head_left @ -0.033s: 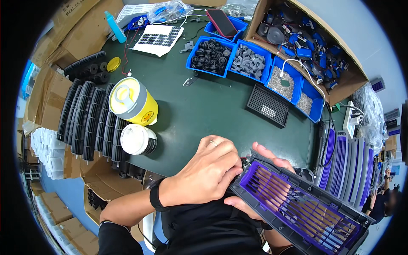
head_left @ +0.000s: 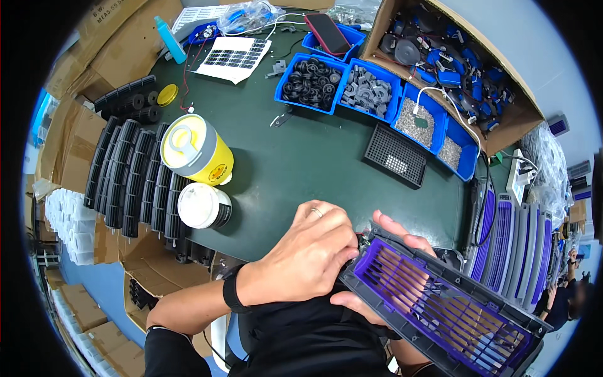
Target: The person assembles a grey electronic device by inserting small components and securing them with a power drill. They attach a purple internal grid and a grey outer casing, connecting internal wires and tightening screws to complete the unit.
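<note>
My right hand (head_left: 417,241) supports a long grey plastic housing with a purple slatted grille (head_left: 433,295), thumb and fingers showing on either side of its left end. The housing is tilted, its far end pointing down to the right. My left hand (head_left: 314,251), with a ring and a black wristband, is closed in a pinch at the housing's upper left corner. A small bit of red wire and some small parts show by those fingertips. What the fingertips hold is hidden.
On the green table (head_left: 282,169) stand a yellow jug (head_left: 217,151) and a white-lidded tub (head_left: 198,206). Black ribbed rollers (head_left: 132,176) lie at left. Blue bins (head_left: 370,91), a black perforated tray (head_left: 396,156) and a carton of motors (head_left: 449,63) are at back right. Purple-and-grey grilles (head_left: 502,242) stand at right.
</note>
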`<action>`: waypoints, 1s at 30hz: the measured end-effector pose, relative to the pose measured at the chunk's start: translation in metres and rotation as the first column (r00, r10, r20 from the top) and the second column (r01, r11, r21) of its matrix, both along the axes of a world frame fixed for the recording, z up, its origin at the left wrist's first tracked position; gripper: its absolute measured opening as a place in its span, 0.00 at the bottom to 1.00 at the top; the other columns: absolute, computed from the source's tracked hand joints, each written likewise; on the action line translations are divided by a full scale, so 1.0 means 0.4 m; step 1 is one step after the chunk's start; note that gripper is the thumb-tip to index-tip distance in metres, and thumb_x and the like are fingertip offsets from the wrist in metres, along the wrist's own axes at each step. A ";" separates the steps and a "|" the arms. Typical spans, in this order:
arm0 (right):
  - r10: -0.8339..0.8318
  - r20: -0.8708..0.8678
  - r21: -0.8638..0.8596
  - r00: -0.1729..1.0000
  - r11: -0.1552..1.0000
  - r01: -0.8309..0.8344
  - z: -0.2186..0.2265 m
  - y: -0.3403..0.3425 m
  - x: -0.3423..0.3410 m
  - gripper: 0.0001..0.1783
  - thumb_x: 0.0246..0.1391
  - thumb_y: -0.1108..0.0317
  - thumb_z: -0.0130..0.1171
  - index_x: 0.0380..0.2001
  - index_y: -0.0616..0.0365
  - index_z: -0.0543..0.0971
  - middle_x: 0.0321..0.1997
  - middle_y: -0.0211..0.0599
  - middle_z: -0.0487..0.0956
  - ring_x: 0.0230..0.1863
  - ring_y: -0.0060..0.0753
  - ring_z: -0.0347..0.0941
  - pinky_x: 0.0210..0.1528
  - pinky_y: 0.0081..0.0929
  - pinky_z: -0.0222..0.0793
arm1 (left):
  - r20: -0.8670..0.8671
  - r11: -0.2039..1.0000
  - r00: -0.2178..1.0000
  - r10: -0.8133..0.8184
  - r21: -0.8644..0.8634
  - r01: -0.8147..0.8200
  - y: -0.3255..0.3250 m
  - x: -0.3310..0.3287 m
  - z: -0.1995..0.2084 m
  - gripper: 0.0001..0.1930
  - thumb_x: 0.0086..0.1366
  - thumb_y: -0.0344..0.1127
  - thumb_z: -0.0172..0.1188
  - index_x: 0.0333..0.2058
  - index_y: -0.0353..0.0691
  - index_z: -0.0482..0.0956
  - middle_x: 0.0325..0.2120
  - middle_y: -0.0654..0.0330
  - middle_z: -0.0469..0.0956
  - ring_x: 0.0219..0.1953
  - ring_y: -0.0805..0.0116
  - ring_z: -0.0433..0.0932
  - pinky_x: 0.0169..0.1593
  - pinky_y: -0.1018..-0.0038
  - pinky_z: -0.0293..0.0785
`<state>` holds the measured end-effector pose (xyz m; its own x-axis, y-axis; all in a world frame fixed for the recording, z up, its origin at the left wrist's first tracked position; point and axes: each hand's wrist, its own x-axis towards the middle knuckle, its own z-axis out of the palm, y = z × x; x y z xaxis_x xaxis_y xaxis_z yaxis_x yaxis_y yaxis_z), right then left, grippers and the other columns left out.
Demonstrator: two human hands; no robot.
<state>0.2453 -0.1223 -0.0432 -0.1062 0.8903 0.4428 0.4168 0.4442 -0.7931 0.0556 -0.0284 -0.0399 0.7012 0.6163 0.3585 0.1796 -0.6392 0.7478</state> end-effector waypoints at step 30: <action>-0.195 0.738 0.120 0.647 0.980 0.158 -0.013 0.061 0.229 0.32 0.56 0.59 0.60 0.65 0.54 0.78 0.57 0.44 0.80 0.57 0.47 0.78 0.60 0.45 0.69 | 0.077 0.919 0.997 0.007 0.393 -0.037 -0.133 0.107 0.181 0.18 0.59 0.27 0.66 0.49 0.34 0.85 0.47 0.52 0.87 0.50 0.57 0.88 0.52 0.66 0.82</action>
